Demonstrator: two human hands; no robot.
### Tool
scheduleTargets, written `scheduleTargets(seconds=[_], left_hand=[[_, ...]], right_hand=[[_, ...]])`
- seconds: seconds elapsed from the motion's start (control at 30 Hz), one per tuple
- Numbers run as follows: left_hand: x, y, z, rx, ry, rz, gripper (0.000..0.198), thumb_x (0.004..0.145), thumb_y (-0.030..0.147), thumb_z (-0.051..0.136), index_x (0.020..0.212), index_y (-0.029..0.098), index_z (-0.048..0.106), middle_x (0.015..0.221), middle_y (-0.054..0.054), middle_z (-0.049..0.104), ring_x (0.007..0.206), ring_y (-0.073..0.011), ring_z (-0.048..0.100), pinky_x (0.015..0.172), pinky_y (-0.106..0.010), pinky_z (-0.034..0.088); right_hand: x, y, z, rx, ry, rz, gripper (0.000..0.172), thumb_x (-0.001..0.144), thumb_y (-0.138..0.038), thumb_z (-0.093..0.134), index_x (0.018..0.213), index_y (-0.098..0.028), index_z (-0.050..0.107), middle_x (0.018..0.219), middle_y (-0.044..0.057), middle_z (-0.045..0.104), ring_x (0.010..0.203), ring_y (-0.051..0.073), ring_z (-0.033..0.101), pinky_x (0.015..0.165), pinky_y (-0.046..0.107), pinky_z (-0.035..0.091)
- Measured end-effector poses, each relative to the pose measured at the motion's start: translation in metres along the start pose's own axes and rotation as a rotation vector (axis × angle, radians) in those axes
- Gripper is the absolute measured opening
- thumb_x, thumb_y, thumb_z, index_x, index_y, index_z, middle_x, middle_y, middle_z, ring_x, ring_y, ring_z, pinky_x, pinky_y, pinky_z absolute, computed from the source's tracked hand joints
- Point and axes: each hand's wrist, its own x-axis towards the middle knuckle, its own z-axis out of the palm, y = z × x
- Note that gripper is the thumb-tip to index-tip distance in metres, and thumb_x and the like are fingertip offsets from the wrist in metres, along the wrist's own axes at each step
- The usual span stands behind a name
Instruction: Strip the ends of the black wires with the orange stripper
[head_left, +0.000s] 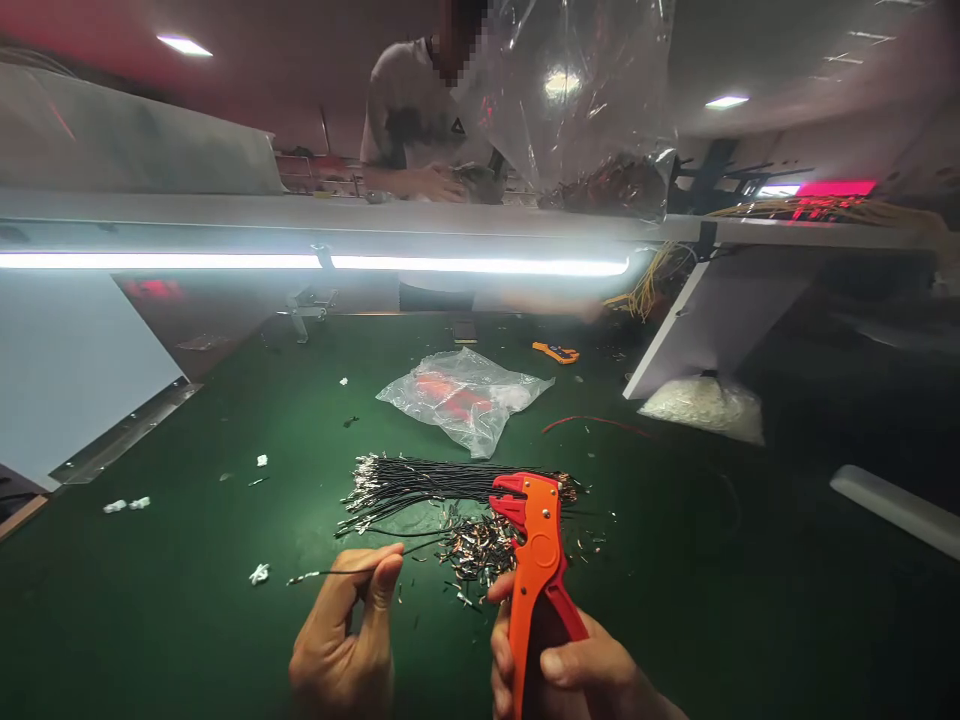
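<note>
Between the thumb and fingertips of my left hand (349, 630) is a thin black wire (330, 573). A pale terminal shows at its left end, and its other end points toward the pliers. My right hand (592, 665) is wrapped round the handles of an orange and red wire stripper (538, 560), held upright with its jaws apart and facing left. Behind the tool lies a bundle of black wires (442, 480), with pale terminals at the left and bare ends at the right. Below the bundle sits a heap of short wire scraps (480, 548).
A clear plastic bag (472, 395) with orange contents lies mid-table. Farther back is a yellow-orange tool (556, 352). At right, a bag of pale pieces (705, 405) rests by a panel. A lit tube (480, 266) spans under the shelf, where a person (420, 120) stands behind.
</note>
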Motion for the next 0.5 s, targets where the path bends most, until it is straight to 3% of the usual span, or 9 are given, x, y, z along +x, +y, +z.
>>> scheduleTargets(seconds=[0.13, 0.23, 0.33, 0.5], left_hand=[[-0.009, -0.004, 0.008, 0.024, -0.057, 0.238, 0.019, 0.09, 0.042, 0.068, 0.079, 0.026, 0.073, 0.075, 0.003, 0.068, 0.07, -0.0131, 0.058, 0.071, -0.024, 0.043], [-0.016, -0.005, 0.014, 0.0, -0.093, 0.309, 0.018, 0.091, 0.039, 0.067, 0.081, 0.026, 0.073, 0.074, 0.003, 0.068, 0.069, -0.0144, 0.059, 0.07, -0.026, 0.043], [-0.016, -0.005, 0.014, -0.019, -0.099, 0.24, 0.02, 0.091, 0.043, 0.067, 0.082, 0.027, 0.076, 0.078, 0.001, 0.069, 0.074, -0.0162, 0.061, 0.074, -0.027, 0.044], [-0.005, -0.002, 0.008, -0.081, -0.075, 0.036, 0.024, 0.083, 0.05, 0.074, 0.075, 0.027, 0.077, 0.079, 0.0, 0.066, 0.073, -0.0144, 0.056, 0.072, -0.025, 0.042]], right_hand=[[0.001, 0.007, -0.008, -0.014, -0.027, 0.052, 0.067, 0.055, -0.004, 0.064, 0.12, -0.016, 0.067, 0.09, 0.006, 0.077, 0.08, 0.021, 0.074, 0.074, 0.031, 0.05], [0.0, 0.012, -0.017, -0.035, -0.023, 0.079, 0.069, 0.049, -0.001, 0.061, 0.117, -0.009, 0.069, 0.088, 0.012, 0.079, 0.079, 0.021, 0.072, 0.07, 0.028, 0.047], [0.0, 0.017, -0.026, -0.043, -0.003, 0.087, 0.063, 0.049, -0.003, 0.063, 0.111, -0.007, 0.07, 0.085, 0.015, 0.079, 0.071, 0.019, 0.068, 0.066, 0.027, 0.044], [0.002, 0.028, -0.039, -0.023, 0.035, 0.091, 0.057, 0.048, -0.002, 0.063, 0.103, -0.013, 0.073, 0.08, 0.007, 0.077, 0.055, 0.011, 0.058, 0.056, 0.021, 0.038]])
